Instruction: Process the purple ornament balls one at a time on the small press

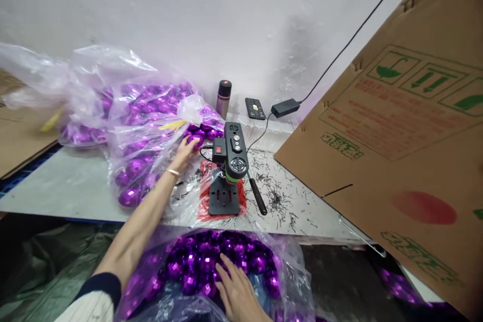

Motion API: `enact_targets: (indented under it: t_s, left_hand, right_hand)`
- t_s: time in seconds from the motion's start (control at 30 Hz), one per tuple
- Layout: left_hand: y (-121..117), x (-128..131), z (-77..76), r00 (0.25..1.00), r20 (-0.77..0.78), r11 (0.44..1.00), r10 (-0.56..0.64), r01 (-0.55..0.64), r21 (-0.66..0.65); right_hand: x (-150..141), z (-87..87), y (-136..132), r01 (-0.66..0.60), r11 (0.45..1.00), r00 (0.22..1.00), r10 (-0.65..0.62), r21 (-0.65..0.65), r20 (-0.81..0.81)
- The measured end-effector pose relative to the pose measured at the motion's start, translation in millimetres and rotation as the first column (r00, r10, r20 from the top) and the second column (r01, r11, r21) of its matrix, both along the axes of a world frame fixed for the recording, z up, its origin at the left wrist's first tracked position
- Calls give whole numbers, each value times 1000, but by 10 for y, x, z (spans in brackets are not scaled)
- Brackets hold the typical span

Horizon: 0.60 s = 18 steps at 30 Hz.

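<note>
My left hand reaches to the mouth of a clear plastic bag full of shiny purple faceted balls. Its fingers are closed on one purple ball at that opening. Low in the view, my right hand is open, fingers spread and apparently holding nothing. It hovers over or touches the purple balls in a second clear bag at the table's front edge. Between the bags stands a small black machine with round vents, a red switch and a slotted base plate on a red sheet.
A black-handled lever juts from the machine's right side. Short dark scraps litter the table there. Behind are a spray can, a phone and a power adapter with its cable. A large cardboard box leans in at right.
</note>
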<state>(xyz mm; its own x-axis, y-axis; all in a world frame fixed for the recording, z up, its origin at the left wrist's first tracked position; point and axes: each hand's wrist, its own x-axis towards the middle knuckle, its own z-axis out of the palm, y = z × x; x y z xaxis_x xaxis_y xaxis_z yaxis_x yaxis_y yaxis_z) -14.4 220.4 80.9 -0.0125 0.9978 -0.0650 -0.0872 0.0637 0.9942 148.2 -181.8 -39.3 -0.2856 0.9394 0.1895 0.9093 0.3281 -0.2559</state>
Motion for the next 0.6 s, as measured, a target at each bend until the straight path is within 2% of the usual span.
enact_targets:
  t_s: [0.07, 0.13, 0.2, 0.27, 0.37, 0.43, 0.53, 0.6]
  left_hand:
    - [-180, -249, 105, 990, 141, 989, 32, -11, -147]
    - [-464, -485, 200, 955, 291, 967, 65, 13, -256]
    - [-822, -639, 249, 917, 391, 952, 76, 49, -301]
    - [-1188, -666, 221, 896, 440, 943, 68, 86, -321]
    - [-1606, -479, 31, 882, 471, 921, 23, 165, -353]
    - [-1743, -264, -153, 896, 442, 923, -27, 193, -335]
    - [-1763, 48, -418, 945, 318, 966, -72, 145, -215]
    - [-1720, 190, -552, 980, 170, 988, -102, 120, -99]
  right_hand:
    - [63, 83, 78, -35, 999, 999, 36, 35, -19]
    - [90, 157, 151, -70, 996, 997, 71, 50, -35]
    - [76, 237, 221, -108, 993, 993, 111, 51, -51]
    - [30, 322, 290, -135, 990, 988, 138, 52, -70]
    - [-63, 433, 391, -154, 986, 983, 159, 59, -92]
    - [-115, 476, 442, -171, 983, 979, 177, 60, -99]
    - [-165, 475, 451, -173, 984, 978, 177, 43, -112]
    - [-184, 429, 399, -160, 987, 979, 162, 26, -125]
